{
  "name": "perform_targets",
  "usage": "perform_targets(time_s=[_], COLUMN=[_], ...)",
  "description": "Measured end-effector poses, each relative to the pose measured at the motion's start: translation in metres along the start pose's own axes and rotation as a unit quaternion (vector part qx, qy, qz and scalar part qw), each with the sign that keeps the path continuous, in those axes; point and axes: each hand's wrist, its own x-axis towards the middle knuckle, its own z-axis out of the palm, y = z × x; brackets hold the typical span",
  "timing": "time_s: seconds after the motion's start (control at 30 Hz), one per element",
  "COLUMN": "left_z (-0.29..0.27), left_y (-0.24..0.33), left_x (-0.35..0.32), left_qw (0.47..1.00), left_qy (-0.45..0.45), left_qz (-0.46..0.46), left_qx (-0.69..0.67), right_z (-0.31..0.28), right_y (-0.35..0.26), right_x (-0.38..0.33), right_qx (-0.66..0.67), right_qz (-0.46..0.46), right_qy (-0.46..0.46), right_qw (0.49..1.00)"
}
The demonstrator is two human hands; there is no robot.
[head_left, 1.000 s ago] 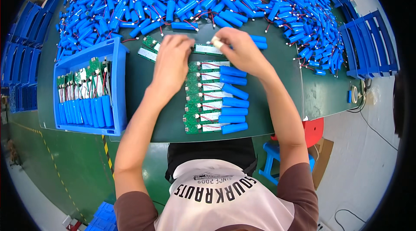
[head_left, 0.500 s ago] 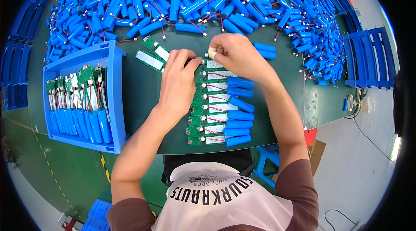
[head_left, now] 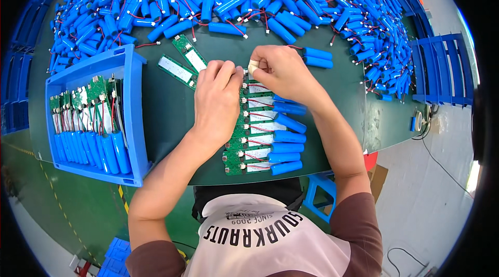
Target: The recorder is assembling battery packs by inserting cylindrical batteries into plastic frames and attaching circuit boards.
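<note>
A column of green circuit boards (head_left: 235, 144) with white patches lies before me, most joined by red leads to blue cylindrical batteries (head_left: 287, 148) on their right. My left hand (head_left: 217, 97) is closed over the left ends of the upper boards, its thumb and fingertips on the topmost one. At that board's upper end my right hand (head_left: 278, 71) pinches with thumb and forefinger, a pale cover on one fingertip. Whatever sits in this pinch is hidden by the fingers. Two loose boards (head_left: 176, 69) lie fanned out beyond my left hand.
A large heap of blue batteries (head_left: 228, 4) with leads spreads along the far side. Two more batteries (head_left: 317, 57) lie right of my right hand. On the left, a blue bin (head_left: 138, 116) holds several boards with batteries. A tape roll (head_left: 418, 121) sits at the right edge.
Both hands stay at the topmost board, with small finger shifts. My right hand has come slightly lower. The view has shifted a little.
</note>
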Motion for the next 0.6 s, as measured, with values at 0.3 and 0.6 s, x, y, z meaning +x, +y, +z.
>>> perform_targets(time_s=[0.3,0.6], left_z=[0.001,0.002], left_y=[0.001,-0.003], left_x=[-0.002,-0.004], left_qw=[1.000,0.998], left_qy=[0.014,0.007], left_qz=[-0.014,-0.023], left_qx=[-0.020,-0.050], right_z=[0.012,0.018], right_y=[0.000,-0.009], right_x=[-0.013,-0.007], right_qx=[-0.023,-0.085], right_qz=[-0.040,0.016], right_qy=[0.067,0.064], right_qw=[0.997,0.994])
